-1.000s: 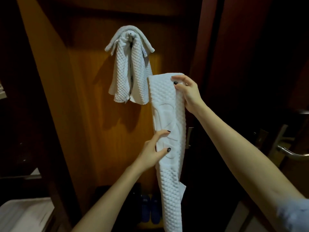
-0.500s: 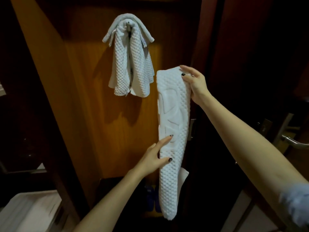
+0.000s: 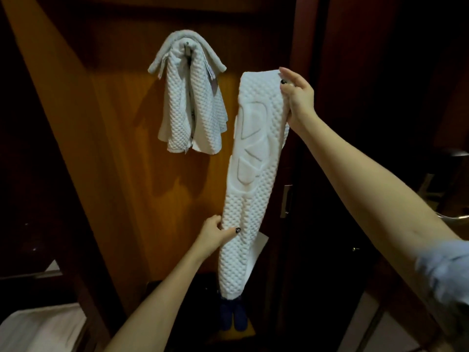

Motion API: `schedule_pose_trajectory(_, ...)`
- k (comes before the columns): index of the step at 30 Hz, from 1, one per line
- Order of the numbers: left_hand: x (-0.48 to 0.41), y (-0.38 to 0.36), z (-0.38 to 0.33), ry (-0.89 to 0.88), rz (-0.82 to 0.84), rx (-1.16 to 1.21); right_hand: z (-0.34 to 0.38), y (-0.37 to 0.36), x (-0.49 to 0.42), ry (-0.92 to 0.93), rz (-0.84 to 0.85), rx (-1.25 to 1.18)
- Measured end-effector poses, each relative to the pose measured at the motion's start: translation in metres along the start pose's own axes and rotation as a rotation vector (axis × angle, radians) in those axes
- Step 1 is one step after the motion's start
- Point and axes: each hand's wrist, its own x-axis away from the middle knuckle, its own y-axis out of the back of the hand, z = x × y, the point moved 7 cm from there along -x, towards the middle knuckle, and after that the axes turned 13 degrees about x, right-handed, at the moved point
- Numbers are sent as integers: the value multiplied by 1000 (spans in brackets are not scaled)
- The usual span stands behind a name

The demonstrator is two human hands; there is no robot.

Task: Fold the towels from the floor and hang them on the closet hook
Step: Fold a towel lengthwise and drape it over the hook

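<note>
Risk: long folded towel (image 3: 250, 179) at frame centre could unfold or slip while lifted toward the hook (image 3: 187, 47), already crowded by the hung towel (image 3: 189, 102) upper centre. Right hand (image 3: 298, 97) pinches its top edge, fingers curled. Left hand (image 3: 213, 236) grips lower down, thumb in front.

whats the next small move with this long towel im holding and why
Probably lift the left hand up to the right hand, folding the long towel in half. It hangs as one long strip, pinched at the top by the right hand and gripped low by the left, and it is far longer than the hung towel on the hook, so halving it first looks sensible.
</note>
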Motion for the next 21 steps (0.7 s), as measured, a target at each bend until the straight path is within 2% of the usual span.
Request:
schedule_pose_trajectory(3,1,8,0,-48,-3,-22,2,4,-3,-13,-29,-26)
schedule_pose_trajectory(8,12,26,5,-135,81,-143,-7,16,-4,-36,-73,-9)
schedule_pose_trajectory(14,27,55,-15,-260,-90,-224,-26,33,-2,-94,-180,-55)
schedule_pose_trajectory(16,36,60,-21,-305,-103,-275,-33,38,-1,-123,-200,-60)
schedule_pose_trajectory(21,52,50,-37,-521,100,-637,-48,43,5,-170,-222,-73)
